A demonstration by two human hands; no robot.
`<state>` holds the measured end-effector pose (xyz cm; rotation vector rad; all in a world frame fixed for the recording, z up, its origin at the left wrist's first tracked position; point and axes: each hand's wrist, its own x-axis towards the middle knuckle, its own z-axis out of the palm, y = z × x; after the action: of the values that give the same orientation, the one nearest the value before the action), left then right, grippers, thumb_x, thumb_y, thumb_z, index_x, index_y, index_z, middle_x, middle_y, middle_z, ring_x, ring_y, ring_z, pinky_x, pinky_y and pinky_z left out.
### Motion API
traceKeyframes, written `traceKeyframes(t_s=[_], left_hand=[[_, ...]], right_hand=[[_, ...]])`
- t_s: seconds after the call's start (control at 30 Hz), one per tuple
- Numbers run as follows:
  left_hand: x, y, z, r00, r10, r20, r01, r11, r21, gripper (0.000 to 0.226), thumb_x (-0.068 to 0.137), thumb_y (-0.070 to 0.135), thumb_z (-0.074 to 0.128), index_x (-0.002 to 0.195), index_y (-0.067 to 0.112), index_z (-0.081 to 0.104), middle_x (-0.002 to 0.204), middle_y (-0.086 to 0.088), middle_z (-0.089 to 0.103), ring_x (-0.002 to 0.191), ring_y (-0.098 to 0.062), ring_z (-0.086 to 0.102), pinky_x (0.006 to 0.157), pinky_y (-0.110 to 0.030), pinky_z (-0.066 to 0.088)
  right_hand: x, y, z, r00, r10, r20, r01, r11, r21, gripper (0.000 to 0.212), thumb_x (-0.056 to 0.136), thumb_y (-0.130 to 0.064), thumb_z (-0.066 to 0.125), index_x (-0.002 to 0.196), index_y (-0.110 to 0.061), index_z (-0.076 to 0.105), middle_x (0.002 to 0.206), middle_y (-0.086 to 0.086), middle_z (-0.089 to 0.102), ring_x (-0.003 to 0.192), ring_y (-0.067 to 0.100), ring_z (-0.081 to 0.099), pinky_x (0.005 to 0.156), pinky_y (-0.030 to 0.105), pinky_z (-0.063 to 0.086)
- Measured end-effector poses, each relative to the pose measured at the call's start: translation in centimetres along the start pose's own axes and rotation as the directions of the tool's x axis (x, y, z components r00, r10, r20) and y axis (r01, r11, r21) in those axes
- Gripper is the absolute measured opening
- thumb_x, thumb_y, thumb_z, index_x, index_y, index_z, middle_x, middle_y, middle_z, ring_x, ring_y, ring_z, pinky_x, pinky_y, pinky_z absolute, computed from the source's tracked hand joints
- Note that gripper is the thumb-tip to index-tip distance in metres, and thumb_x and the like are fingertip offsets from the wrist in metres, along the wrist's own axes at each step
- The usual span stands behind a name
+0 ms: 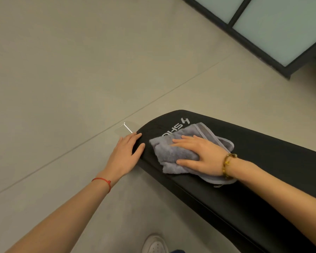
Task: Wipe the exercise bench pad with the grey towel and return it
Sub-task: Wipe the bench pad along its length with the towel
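The black exercise bench pad (pixel 263 161) runs from the picture's middle down to the lower right, with white lettering near its rounded end. A folded grey towel (pixel 173 154) lies on that end, partly covering the lettering. My right hand (pixel 199 154) presses flat on the towel with straight fingers pointing left. My left hand (pixel 125 152) rests on the pad's rounded left edge, thumb on top and fingers straight along the side.
Pale tiled floor (pixel 80 70) spreads to the left and behind the bench. A dark-framed frosted glass panel (pixel 281 28) stands at the upper right. A small shiny metal piece (pixel 127 127) shows beyond the pad's end. A white shoe (pixel 154 243) is at the bottom edge.
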<state>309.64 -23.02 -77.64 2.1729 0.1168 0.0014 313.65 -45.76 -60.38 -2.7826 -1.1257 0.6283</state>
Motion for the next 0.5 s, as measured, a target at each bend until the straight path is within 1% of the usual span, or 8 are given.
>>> traceKeyframes(t_s=[0.07, 0.13, 0.2, 0.23, 0.3, 0.4, 0.43, 0.5], left_hand=[[-0.2, 0.1, 0.0, 1.000, -0.012, 0.007, 0.012, 1.000, -0.005, 0.052, 0.098, 0.046, 0.040, 0.146, 0.026, 0.041, 0.150, 0.006, 0.041, 0.138, -0.014, 0.034, 0.116, -0.030, 0.027], [-0.2, 0.1, 0.0, 1.000, -0.018, 0.017, 0.018, 1.000, -0.006, 0.052, 0.099, 0.048, 0.038, 0.147, 0.027, 0.040, 0.152, 0.007, 0.039, 0.140, -0.013, 0.032, 0.117, -0.032, 0.026], [-0.2, 0.0, -0.1, 1.000, -0.016, 0.027, 0.016, 1.000, -0.009, 0.053, 0.099, 0.049, 0.037, 0.147, 0.028, 0.039, 0.153, 0.008, 0.038, 0.140, -0.013, 0.032, 0.118, -0.033, 0.026], [-0.1, -0.1, -0.2, 1.000, -0.013, 0.028, 0.013, 1.000, -0.008, 0.053, 0.099, 0.049, 0.037, 0.147, 0.028, 0.039, 0.152, 0.008, 0.038, 0.139, -0.013, 0.032, 0.117, -0.032, 0.027], [0.0, -0.2, -0.3, 1.000, -0.004, 0.015, 0.004, 1.000, 0.005, 0.052, 0.099, 0.047, 0.039, 0.147, 0.025, 0.039, 0.152, 0.006, 0.039, 0.139, -0.013, 0.034, 0.116, -0.030, 0.027], [-0.3, -0.6, -0.9, 1.000, 0.002, -0.001, -0.002, 1.000, 0.002, 0.051, 0.099, 0.044, 0.040, 0.146, 0.023, 0.041, 0.149, 0.005, 0.043, 0.135, -0.013, 0.039, 0.114, -0.031, 0.031], [-0.4, -0.7, -1.1, 1.000, 0.018, 0.005, -0.018, 1.000, -0.009, 0.051, 0.098, 0.046, 0.038, 0.144, 0.024, 0.042, 0.146, 0.006, 0.046, 0.132, -0.012, 0.042, 0.113, -0.032, 0.032], [-0.5, -1.1, -1.3, 0.999, 0.047, 0.028, -0.047, 0.999, -0.005, 0.057, 0.094, 0.054, 0.030, 0.141, 0.025, 0.044, 0.143, 0.007, 0.050, 0.131, -0.011, 0.045, 0.117, -0.031, 0.026]], right_hand=[[1.5, 2.6, -0.7, 0.998, 0.062, 0.000, -0.062, 0.998, -0.028, 0.055, 0.089, -0.055, 0.053, 0.138, -0.030, 0.049, 0.145, -0.008, 0.046, 0.138, 0.013, 0.035, 0.116, 0.031, 0.024], [4.5, 5.4, -1.4, 0.973, 0.228, -0.044, -0.231, 0.970, -0.081, 0.056, 0.089, -0.054, 0.051, 0.135, -0.023, 0.051, 0.141, 0.003, 0.050, 0.131, 0.025, 0.044, 0.111, 0.040, 0.033], [8.2, 7.1, -1.4, 0.907, 0.416, -0.065, -0.421, 0.901, -0.101, 0.056, 0.092, -0.051, 0.049, 0.138, -0.019, 0.047, 0.145, 0.009, 0.046, 0.131, 0.031, 0.043, 0.112, 0.042, 0.031], [9.9, 7.0, -1.1, 0.888, 0.457, -0.058, -0.460, 0.879, -0.123, 0.057, 0.093, -0.050, 0.048, 0.140, -0.019, 0.045, 0.148, 0.010, 0.042, 0.133, 0.032, 0.040, 0.113, 0.042, 0.029], [11.9, 4.9, -0.2, 0.912, 0.409, -0.024, -0.407, 0.899, -0.159, 0.056, 0.094, -0.048, 0.047, 0.143, -0.020, 0.041, 0.152, 0.009, 0.036, 0.137, 0.030, 0.036, 0.114, 0.042, 0.024], [10.2, 0.5, 1.6, 0.984, 0.176, 0.034, -0.173, 0.982, -0.080, 0.057, 0.094, -0.047, 0.050, 0.146, -0.026, 0.037, 0.155, 0.001, 0.034, 0.143, 0.024, 0.028, 0.118, 0.039, 0.015], [8.8, -0.3, 2.0, 0.995, 0.102, 0.017, -0.101, 0.994, -0.051, 0.059, 0.093, -0.050, 0.051, 0.145, -0.028, 0.037, 0.154, -0.002, 0.035, 0.144, 0.020, 0.026, 0.119, 0.037, 0.014], [6.1, -0.5, 2.1, 1.000, -0.008, 0.003, 0.009, 1.000, -0.018, 0.061, 0.091, -0.055, 0.051, 0.145, -0.030, 0.039, 0.152, -0.007, 0.038, 0.144, 0.012, 0.025, 0.120, 0.035, 0.013]])
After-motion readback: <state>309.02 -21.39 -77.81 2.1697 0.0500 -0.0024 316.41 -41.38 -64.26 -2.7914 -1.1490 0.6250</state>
